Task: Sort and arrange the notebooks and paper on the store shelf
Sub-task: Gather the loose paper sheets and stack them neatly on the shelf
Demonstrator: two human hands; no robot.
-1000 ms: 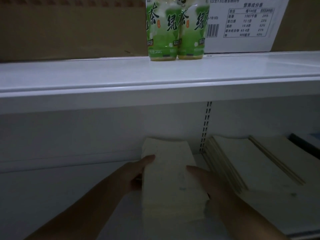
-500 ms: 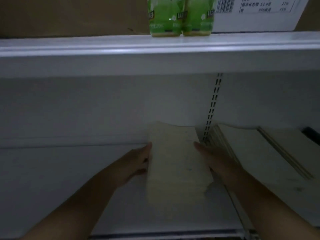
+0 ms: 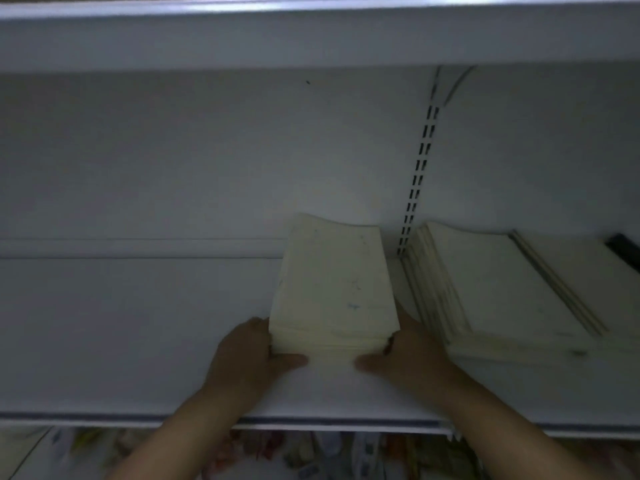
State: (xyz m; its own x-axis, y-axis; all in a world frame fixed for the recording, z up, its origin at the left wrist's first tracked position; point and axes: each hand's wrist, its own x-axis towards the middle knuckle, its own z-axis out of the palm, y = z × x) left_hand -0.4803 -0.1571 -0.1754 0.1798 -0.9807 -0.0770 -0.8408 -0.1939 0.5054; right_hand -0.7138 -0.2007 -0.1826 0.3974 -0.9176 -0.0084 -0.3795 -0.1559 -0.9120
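Observation:
A thick stack of cream paper [image 3: 334, 285] lies on the white shelf [image 3: 138, 341], its far end against the back wall. My left hand [image 3: 247, 355] holds the stack's near left corner, thumb along the front edge. My right hand [image 3: 405, 355] holds the near right corner the same way, thumb against the front edge. To the right lies a wider, fanned pile of cream notebooks [image 3: 485, 285], and further right another cream pile [image 3: 588, 271].
The shelf above [image 3: 311, 32] overhangs close overhead. A slotted upright [image 3: 417, 181] runs down the back wall between the stack and the notebooks. A dark object [image 3: 625, 251] sits at the far right. Colourful goods [image 3: 311, 455] show below the shelf's front edge.
The paper stack has been pushed further back on the shelf. Both hands have slid from its sides to its near corners. The view has tilted down, so the green bottles above are out of sight.

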